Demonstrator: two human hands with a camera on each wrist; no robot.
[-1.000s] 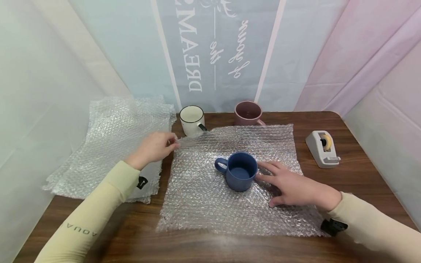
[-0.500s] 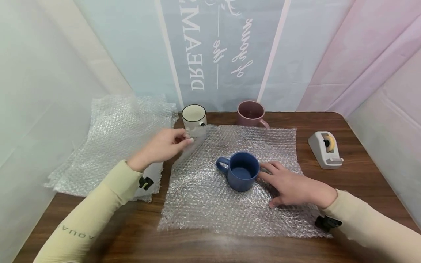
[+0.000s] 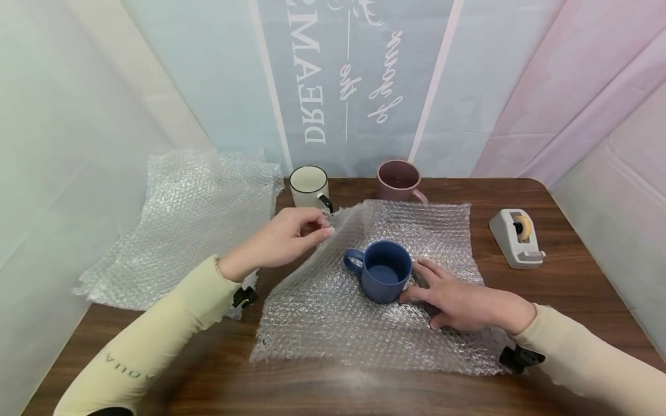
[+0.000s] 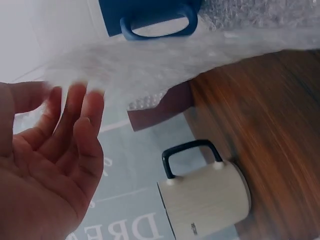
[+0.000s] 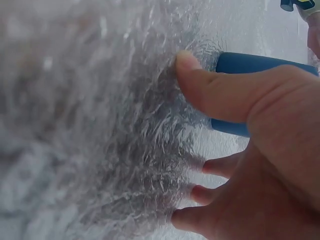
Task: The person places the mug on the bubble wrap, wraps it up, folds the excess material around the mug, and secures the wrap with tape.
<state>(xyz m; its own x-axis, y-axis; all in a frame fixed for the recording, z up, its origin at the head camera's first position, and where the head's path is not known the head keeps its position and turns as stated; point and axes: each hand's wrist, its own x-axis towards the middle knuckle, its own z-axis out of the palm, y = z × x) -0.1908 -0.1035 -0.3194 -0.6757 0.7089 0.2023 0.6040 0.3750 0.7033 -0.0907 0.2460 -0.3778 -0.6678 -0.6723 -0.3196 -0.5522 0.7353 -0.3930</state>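
Bubble wrap [image 3: 364,323] lies spread over the middle of the wooden table [image 3: 562,289], with a blue mug [image 3: 384,277] standing upright on it, handle pointing left. The left hand [image 3: 283,240] pinches the sheet's far left corner between thumb and fingertips and has it lifted off the table, curling toward the mug. The right hand [image 3: 463,300] rests on the sheet just right of the mug, fingers fairly straight, with thumb and forefinger touching the mug's side. The sheet looks very light, limp and a little slick, so it is likely to slide or spring back unless pinned; an edge or corner seems the best place to hold it. The mug looks hard, fairly heavy and breakable, best steadied by its wall or handle. Behind stand a white mug [image 3: 308,186] and a pink mug [image 3: 398,180], a tape dispenser [image 3: 515,238] to the right, and more wrap sheets [image 3: 182,219] to the left.
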